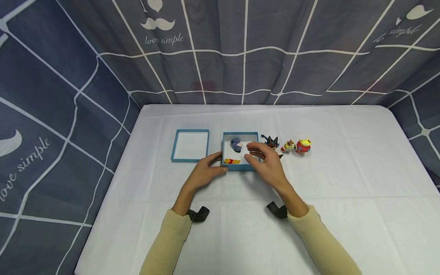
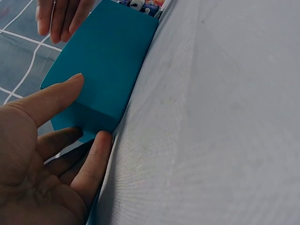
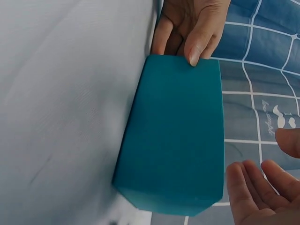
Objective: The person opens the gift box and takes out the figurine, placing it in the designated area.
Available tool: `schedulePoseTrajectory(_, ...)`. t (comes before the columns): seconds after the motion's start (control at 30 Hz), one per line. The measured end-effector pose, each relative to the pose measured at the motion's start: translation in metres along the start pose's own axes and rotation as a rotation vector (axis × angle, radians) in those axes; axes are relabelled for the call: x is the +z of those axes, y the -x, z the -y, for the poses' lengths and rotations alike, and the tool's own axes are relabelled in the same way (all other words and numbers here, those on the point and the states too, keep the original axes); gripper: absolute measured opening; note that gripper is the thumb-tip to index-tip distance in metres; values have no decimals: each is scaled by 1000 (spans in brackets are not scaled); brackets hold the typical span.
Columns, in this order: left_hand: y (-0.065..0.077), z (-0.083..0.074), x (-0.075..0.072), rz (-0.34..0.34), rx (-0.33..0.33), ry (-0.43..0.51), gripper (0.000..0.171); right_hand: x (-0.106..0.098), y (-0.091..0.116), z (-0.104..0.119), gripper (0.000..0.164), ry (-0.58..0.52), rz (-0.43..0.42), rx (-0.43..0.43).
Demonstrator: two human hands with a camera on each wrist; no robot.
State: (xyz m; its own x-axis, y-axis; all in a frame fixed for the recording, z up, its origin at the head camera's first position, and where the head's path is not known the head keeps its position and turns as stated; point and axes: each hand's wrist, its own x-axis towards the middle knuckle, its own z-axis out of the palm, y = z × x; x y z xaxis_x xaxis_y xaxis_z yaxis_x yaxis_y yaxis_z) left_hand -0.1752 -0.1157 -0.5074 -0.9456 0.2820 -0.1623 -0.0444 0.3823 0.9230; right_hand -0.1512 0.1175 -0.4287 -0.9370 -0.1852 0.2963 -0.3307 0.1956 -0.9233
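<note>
A teal open box (image 1: pixel 239 167) with a white inside stands on the white table. In it lie a blue-grey donkey figurine (image 1: pixel 236 144) and a yellow bear figurine (image 1: pixel 232 161) in red, the bear near the front left corner. My left hand (image 1: pixel 205 172) holds the box at its left end, thumb on the front wall (image 2: pixel 108 61) and fingers against the side. Over the box's right part hovers my right hand (image 1: pixel 268 165), its fingers apart and loosely bent, with nothing between them. In the right wrist view those fingers (image 3: pixel 255 190) hang above the box's edge.
The teal-rimmed lid (image 1: pixel 172 147) lies left of the box, its white inside up. Close on the right are a black figurine (image 1: pixel 272 142), a small yellow-and-white figurine (image 1: pixel 288 146) and a red-and-yellow figurine (image 1: pixel 303 146). A grey checked curtain (image 1: pixel 220 72) hangs behind the table.
</note>
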Motion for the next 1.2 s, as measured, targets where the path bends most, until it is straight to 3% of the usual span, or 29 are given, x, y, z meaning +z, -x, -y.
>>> schedulePoseTrajectory(0.3, 0, 2, 1, -1, 8, 16, 70, 13, -11, -32, 29, 42, -9, 7)
schedulePoseTrajectory(1.2, 2, 1, 0, 3, 18, 14, 68, 28, -39, -43, 48, 219, 106, 140)
